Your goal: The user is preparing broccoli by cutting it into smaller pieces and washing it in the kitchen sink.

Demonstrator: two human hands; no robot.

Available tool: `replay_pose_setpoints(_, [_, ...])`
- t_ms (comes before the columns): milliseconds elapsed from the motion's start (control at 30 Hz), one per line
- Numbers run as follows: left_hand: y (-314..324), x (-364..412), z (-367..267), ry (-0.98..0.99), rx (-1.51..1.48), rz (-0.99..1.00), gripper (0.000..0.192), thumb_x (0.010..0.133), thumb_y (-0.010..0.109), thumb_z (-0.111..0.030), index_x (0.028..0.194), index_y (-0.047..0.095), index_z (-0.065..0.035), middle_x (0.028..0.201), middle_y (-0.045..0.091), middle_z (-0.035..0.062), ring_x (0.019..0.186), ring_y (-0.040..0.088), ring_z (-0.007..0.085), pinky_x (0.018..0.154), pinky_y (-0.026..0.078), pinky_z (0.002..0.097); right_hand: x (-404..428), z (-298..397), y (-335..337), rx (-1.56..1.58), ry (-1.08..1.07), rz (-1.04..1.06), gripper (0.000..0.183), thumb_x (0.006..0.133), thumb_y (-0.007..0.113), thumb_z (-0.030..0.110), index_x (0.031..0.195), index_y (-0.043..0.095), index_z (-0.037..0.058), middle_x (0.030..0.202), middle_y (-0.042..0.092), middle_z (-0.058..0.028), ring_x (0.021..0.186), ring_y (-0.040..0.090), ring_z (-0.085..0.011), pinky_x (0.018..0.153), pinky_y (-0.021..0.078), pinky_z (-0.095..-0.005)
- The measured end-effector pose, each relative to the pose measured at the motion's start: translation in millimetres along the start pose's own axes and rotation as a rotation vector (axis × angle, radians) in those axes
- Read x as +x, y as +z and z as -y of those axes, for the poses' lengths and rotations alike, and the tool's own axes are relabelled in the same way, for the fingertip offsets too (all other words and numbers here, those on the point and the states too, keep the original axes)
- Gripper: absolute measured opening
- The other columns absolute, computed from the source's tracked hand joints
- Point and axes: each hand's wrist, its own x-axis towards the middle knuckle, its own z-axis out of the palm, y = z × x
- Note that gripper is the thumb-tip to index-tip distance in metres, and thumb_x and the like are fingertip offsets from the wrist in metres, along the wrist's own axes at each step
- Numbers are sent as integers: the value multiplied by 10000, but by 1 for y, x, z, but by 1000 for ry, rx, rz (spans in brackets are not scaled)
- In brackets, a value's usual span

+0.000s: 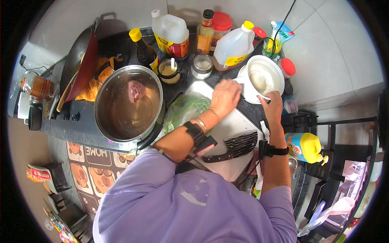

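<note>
A white pot (249, 70) with a pale inside leans on its side above a white base or plate (255, 96). My right hand (273, 106) grips its near rim, thumb toward the inside. My left hand (226, 95) is slightly blurred, fingers curled, beside the pot's short white handle (239, 80); whether it grips the handle is unclear. Below my left hand lies a white cutting board (225, 129) bearing a green plastic bag (190, 106) and a cleaver (240, 145) with a dark patterned blade.
To the left stands a large steel pot (121, 118) of liquid with a piece of meat (136, 91) in it. Beyond are a soy sauce bottle (142, 47), plastic jugs (171, 33) and seasoning jars (202, 65). A wok (83, 70) leans at the left; a yellow pump bottle (307, 147) stands right.
</note>
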Motion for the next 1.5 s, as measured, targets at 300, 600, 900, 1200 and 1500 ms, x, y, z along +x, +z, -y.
replay_pose_setpoints(300, [24, -1, 12, -201, -271, 166, 295, 790, 582, -174, 1031, 545, -9, 927, 568, 193, 857, 550, 367, 744, 451, 404, -11, 17, 8, 26, 283, -214, 681, 699, 711, 137, 1262, 345, 25, 1240, 381, -198, 1147, 382, -332, 933, 362, -363])
replay_pose_setpoints(600, [58, -34, -23, -125, -505, 208, 324, 815, 510, -94, 1130, 503, -14, 956, 554, 218, 886, 536, 383, 796, 437, 404, -4, -10, 14, 348, 461, -132, 690, 782, 599, 102, 1324, 201, -51, 1356, 256, -223, 1263, 262, -310, 1042, 200, -351])
replay_pose_setpoints(900, [40, -27, -8, -209, -831, 424, 190, 850, 477, -67, 982, 603, -13, 740, 631, 69, 570, 571, 110, 545, 484, 260, -2, -23, 2, 501, 422, -22, 689, 644, 350, -86, 1323, 253, -30, 1367, 267, -189, 1293, 226, -292, 1068, 138, -336])
replay_pose_setpoints(1200, [58, 20, 63, -785, -579, 205, 267, 874, 483, -234, 893, 620, -7, 670, 622, 125, 538, 604, 167, 532, 477, 311, -4, -31, 6, 508, 303, -23, 671, 604, 342, -87, 1270, 338, -12, 1339, 303, -181, 1281, 247, -291, 1069, 140, -346])
replay_pose_setpoints(1500, [84, 22, 67, -854, -840, 183, 260, 838, 582, -209, 805, 626, 44, 655, 617, 69, 527, 586, 120, 483, 487, 230, -8, -32, 7, 406, 249, -33, 635, 612, 347, -80, 1242, 366, 0, 1320, 317, -199, 1266, 261, -326, 1069, 153, -374])
